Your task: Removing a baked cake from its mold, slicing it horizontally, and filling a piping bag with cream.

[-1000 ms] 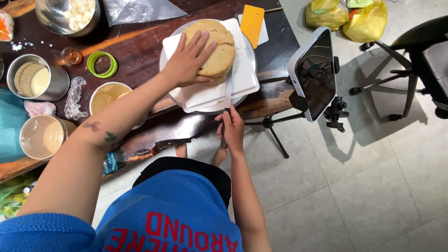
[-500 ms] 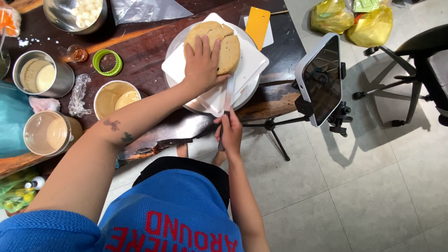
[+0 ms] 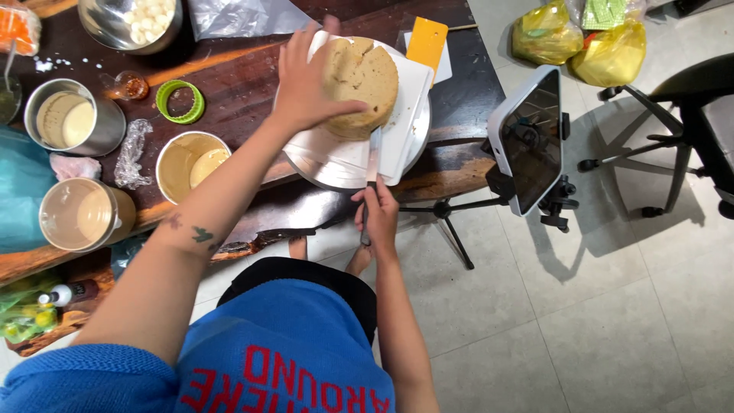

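A round tan sponge cake (image 3: pixel 365 80) sits on white paper (image 3: pixel 334 147) on a round metal turntable (image 3: pixel 330 177) at the edge of a dark wooden table (image 3: pixel 237 73). My left hand (image 3: pixel 306 80) rests flat on the cake's top and left side. A long knife (image 3: pixel 372 157) is gripped by my right hand (image 3: pixel 377 216) at the table's near edge. Its blade points away from me and meets the cake's near side.
Left of the turntable stand three round tins of batter (image 3: pixel 189 162) (image 3: pixel 70 122) (image 3: pixel 80 216), a green ring (image 3: pixel 180 102) and a steel bowl (image 3: pixel 134 21). A yellow scraper (image 3: pixel 427 40) lies behind the cake. A tablet on a tripod (image 3: pixel 527 141), yellow bags (image 3: pixel 581 42) and an office chair (image 3: pixel 688 115) are on the right.
The cake, paper and turntable have turned under my left hand, and the view has shifted. My right hand stays at the table edge with the knife against the cake.
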